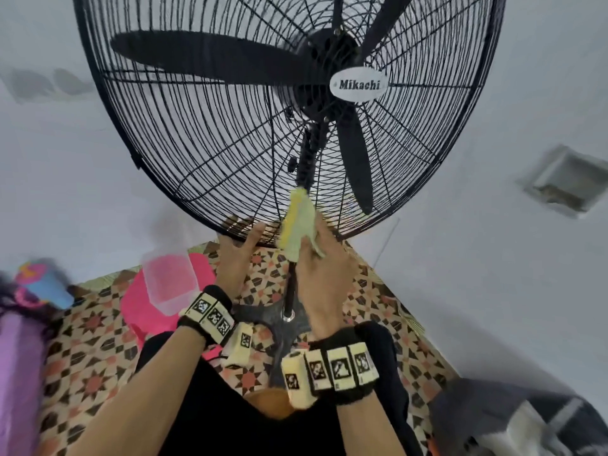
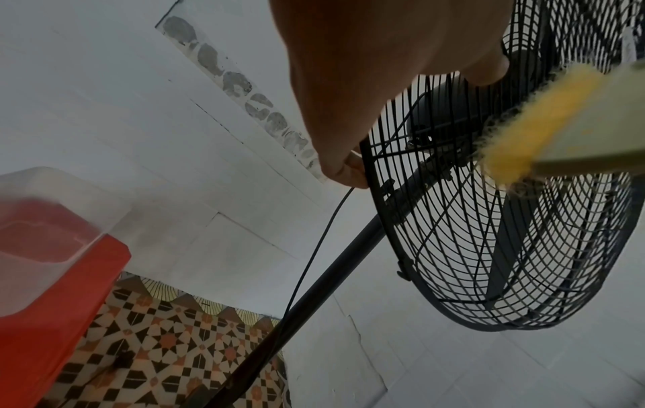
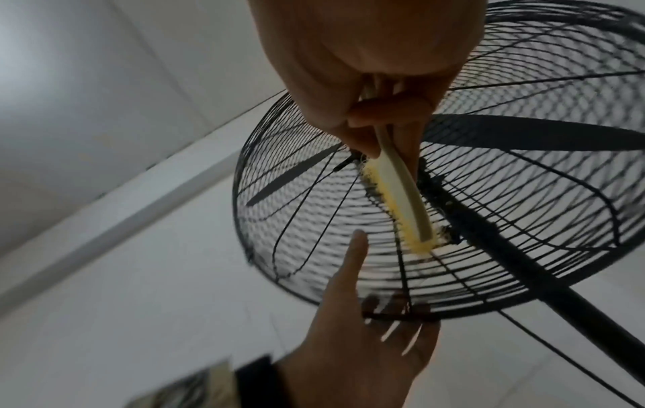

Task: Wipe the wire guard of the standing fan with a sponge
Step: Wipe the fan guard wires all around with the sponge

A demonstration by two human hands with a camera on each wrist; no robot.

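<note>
The standing fan's black wire guard fills the upper head view, with a white Mikachi badge at its hub. My left hand grips the guard's bottom rim: the fingers pass behind the wires and the thumb lies in front, as the right wrist view shows for the left hand. My right hand holds a yellow and pale green sponge upright against the lower front wires, just right of the left hand. The sponge's yellow side touches the wires. The sponge also appears by the guard.
The fan's black pole drops between my hands to a dark base on patterned floor tiles. A thin black cord hangs beside the pole. A clear plastic tub sits on a pink stool at the left. White walls stand close behind.
</note>
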